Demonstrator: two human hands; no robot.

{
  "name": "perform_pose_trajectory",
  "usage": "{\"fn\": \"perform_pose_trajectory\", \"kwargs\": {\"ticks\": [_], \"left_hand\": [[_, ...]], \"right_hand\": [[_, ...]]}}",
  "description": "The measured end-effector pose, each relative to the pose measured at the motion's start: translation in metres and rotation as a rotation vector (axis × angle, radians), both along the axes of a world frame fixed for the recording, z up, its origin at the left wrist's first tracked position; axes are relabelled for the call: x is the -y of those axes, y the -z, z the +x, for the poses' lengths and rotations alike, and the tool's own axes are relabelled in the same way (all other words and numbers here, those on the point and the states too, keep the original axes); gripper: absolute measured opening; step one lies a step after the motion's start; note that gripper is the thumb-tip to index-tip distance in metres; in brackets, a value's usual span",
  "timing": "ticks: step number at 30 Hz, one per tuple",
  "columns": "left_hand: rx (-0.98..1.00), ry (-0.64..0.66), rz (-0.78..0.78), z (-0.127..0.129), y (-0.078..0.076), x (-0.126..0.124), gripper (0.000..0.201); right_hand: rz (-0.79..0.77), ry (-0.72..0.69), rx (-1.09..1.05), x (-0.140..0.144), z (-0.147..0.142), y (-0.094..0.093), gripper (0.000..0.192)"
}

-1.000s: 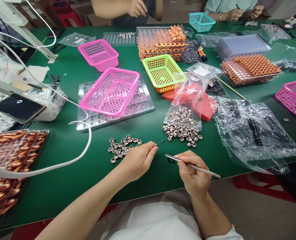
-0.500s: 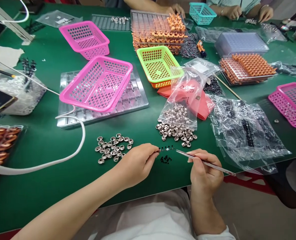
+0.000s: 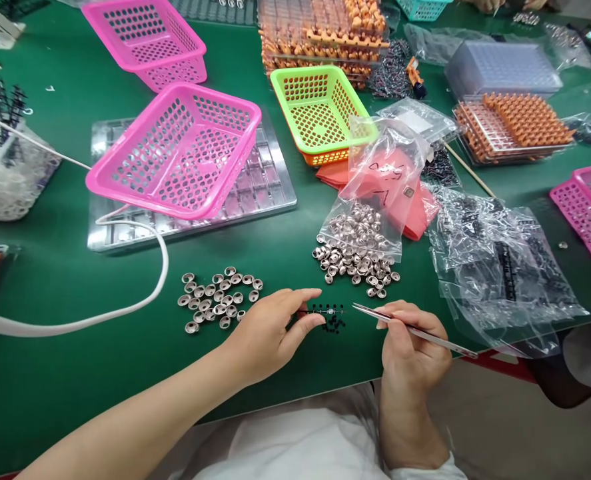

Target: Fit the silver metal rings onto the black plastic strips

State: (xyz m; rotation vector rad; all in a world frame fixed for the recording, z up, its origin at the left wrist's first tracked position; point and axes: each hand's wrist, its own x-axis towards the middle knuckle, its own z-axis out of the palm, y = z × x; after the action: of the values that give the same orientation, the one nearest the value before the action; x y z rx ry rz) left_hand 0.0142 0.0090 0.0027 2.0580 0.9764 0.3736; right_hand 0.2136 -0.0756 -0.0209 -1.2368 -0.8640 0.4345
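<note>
Fingers: left hand (image 3: 262, 337), thumb and forefinger spread about the black strip (image 3: 331, 311), grip unclear to us; right hand (image 3: 414, 352), pinching tweezers (image 3: 440, 341).
Cup heap (image 3: 358, 250): far of us, partly under clear plastic (image 3: 372, 193).
Loose cups (image 3: 219, 295): left of that heap.
Black strip: between our hands, tweezers' tips just right.
Black bits (image 3: 332, 327): just near it.

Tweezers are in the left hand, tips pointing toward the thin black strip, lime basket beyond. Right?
Wrong hand: the head view shows the tweezers in the right hand, not the left hand. The tips do point toward the thin black strip, and the lime basket is beyond.
</note>
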Motion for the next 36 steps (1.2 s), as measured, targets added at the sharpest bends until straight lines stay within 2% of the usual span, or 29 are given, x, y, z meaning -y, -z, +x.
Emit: {"fn": "perform_pose_trajectory", "kwargs": {"ticks": [10, 13, 17, 21, 27, 31, 36], "left_hand": [[0.082, -0.012, -0.034, -0.001, 0.001, 0.002, 0.032], [0.147, -0.048, -0.174, 0.0, -0.001, 0.004, 0.031], [0.222, -0.167, -0.438, 0.003, -0.008, 0.004, 0.029], [0.24, -0.235, -0.616, 0.007, -0.013, 0.0, 0.028], [0.409, -0.323, -0.944, 0.011, -0.006, -0.001, 0.03], [0.474, -0.349, -1.068, 0.012, -0.004, 0.001, 0.034], [0.466, -0.315, -1.109, 0.012, -0.008, 0.0, 0.03]], "right_hand": [[-0.02, -0.007, 0.005, 0.001, 0.0, 0.001, 0.012], [-0.013, -0.005, -0.004, 0.001, -0.001, 0.001, 0.012], [-0.023, -0.005, 0.004, 0.001, -0.001, -0.001, 0.01], [-0.012, -0.022, 0.014, 0.001, -0.002, 0.0, 0.009], [0.02, -0.021, 0.02, 0.001, -0.004, 0.004, 0.01], [0.008, -0.03, 0.017, 0.0, -0.004, 0.004, 0.009], [0.029, -0.056, 0.021, 0.0, -0.005, 0.002, 0.012]]}}
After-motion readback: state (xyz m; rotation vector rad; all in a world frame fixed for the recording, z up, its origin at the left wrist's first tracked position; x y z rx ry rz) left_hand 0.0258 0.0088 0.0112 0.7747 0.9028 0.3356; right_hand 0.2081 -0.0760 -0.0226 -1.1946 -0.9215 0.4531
